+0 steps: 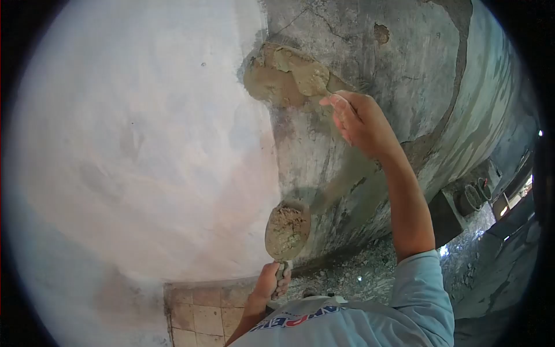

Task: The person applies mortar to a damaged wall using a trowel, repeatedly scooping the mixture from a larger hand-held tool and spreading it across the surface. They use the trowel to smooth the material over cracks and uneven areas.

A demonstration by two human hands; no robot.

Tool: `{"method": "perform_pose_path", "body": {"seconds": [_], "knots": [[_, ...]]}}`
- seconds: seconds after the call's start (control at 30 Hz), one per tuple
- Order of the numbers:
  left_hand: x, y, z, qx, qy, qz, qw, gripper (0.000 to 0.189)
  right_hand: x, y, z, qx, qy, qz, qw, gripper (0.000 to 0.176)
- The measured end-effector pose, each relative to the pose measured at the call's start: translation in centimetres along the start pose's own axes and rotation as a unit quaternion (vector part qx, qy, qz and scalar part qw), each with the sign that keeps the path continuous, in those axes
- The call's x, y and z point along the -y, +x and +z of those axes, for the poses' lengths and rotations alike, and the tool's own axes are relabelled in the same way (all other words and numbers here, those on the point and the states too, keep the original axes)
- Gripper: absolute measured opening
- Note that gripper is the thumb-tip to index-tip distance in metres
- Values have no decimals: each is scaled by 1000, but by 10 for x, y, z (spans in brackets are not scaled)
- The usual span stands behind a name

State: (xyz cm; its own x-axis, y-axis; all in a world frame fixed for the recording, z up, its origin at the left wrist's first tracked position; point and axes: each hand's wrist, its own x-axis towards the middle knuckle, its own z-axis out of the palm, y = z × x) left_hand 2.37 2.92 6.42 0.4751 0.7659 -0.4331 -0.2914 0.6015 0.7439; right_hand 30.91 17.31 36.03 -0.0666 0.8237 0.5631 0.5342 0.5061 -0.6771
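Big wall (370, 63), whitish on the left, grey on the right, with a brown patch (266, 81) up high by where they meet. Left grip (269, 282) is wrapped round a paddle (269, 236) lower down, mud (288, 224) piled on it, and right grip (359, 120) is curled tight round a trowel (313, 79) that's on the patch

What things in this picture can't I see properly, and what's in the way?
All in the head view:
- The handle of the trowel: mostly hidden by the right hand.
- The middle of the pan: covered by lumpy mix. The left hand covers much of its handle.
- The full lettering: partly lost where the shirt curves away.
- Inside the round containers at right: too small and dark.
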Motion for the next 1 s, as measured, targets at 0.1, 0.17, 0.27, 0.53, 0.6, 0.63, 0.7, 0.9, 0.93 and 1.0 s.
{"method": "perform_pose_path", "body": {"seconds": [0.1, 0.17, 0.27, 0.53, 0.6, 0.63, 0.7, 0.9, 0.93, 1.0], "knots": [[7, 10, -8, 11, -45, -34, 998, 46, 0, -4, 2, -2, -9, 9, 1000, 38], [3, 11, -3, -3, -36, -27, 999, 46, -8, -7, 4, -4, -21, -12, 1000, 38], [9, 16, -2, -1, -33, -28, 999, 46, -16, -19, 5, -5, 15, 35, 999, 37], [13, 4, 4, -12, -34, -27, 999, 47, -48, -53, -6, -29, -79, 32, 996, 31], [16, 1, 4, -5, -45, -26, 999, 48, -51, -64, -8, -32, -122, 21, 992, 27], [17, 0, 4, -2, -51, -25, 998, 48, -51, -72, -6, -34, -136, 11, 990, 25], [14, -1, 5, -8, -43, -23, 999, 47, -55, -88, 2, -53, -160, -51, 984, 22], [-12, -12, 20, 6, -66, -38, 997, 46, -121, -166, 83, -72, -191, -186, 961, 23], [-14, -11, 18, 25, -65, -34, 997, 46, -126, -178, 94, -71, -208, -191, 957, 24], [-18, -12, 18, 43, -83, -35, 995, 47, -132, -196, 109, -72, -242, -205, 946, 26]]}}
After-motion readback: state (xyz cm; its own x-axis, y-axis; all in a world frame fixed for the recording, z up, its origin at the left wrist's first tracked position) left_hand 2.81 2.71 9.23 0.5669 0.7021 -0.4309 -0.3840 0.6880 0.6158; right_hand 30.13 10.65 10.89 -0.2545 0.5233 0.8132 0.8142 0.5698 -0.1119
